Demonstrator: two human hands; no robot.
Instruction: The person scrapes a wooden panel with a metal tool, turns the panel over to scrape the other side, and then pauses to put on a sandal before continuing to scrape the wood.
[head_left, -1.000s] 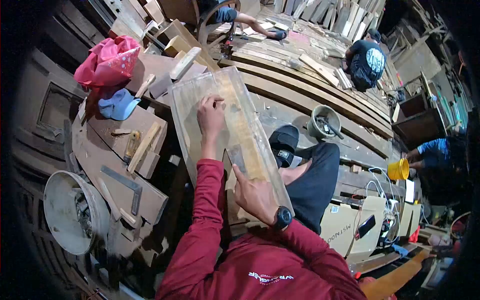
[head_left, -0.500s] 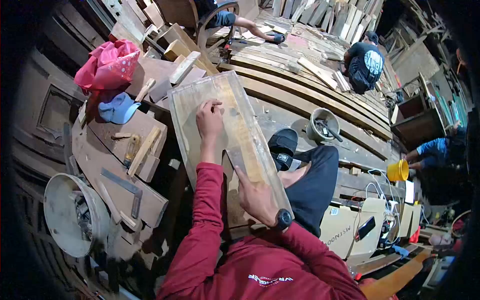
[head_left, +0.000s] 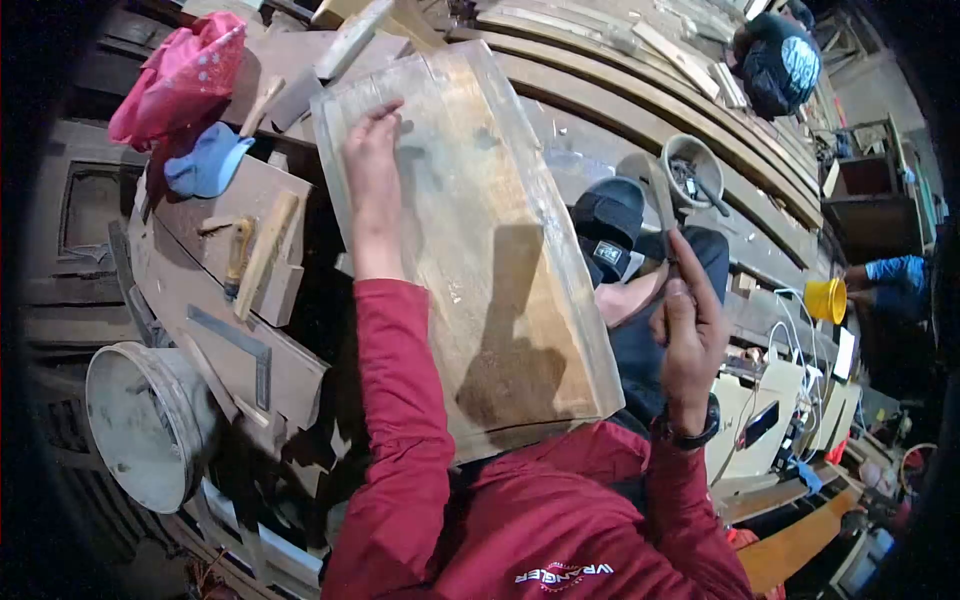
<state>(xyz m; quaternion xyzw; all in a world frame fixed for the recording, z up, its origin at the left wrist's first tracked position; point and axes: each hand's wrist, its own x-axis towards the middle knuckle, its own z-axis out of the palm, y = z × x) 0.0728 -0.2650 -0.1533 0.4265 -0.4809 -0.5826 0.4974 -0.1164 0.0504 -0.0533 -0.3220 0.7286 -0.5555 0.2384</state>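
Note:
A wooden panel point(head_left: 480, 270) with a raised edge lies across my lap, its lower end near my shirt. My left hand point(head_left: 374, 170) is over the panel's upper left part, fingers curled and somewhat blurred, with no object visible in them. My right hand point(head_left: 692, 325) is raised off the panel to the right, above my leg. It grips a narrow flat blade-like tool point(head_left: 661, 200) that points up, index finger stretched along it; the tool's handle is hidden in the palm. The shadow of the right hand and tool falls on the panel.
At left are a white bucket point(head_left: 140, 430), a metal square point(head_left: 250, 360), a blue cap point(head_left: 208, 160) and a pink bag point(head_left: 185, 80). A small bucket point(head_left: 692, 165) stands beyond my foot. A person point(head_left: 780, 65) crouches upper right; another person's arm is near a yellow bucket point(head_left: 825, 300).
My right hand has lifted off the panel and swung right, raising the tool upright. My left hand has shifted slightly up and left in view. The camera view has moved closer to the panel.

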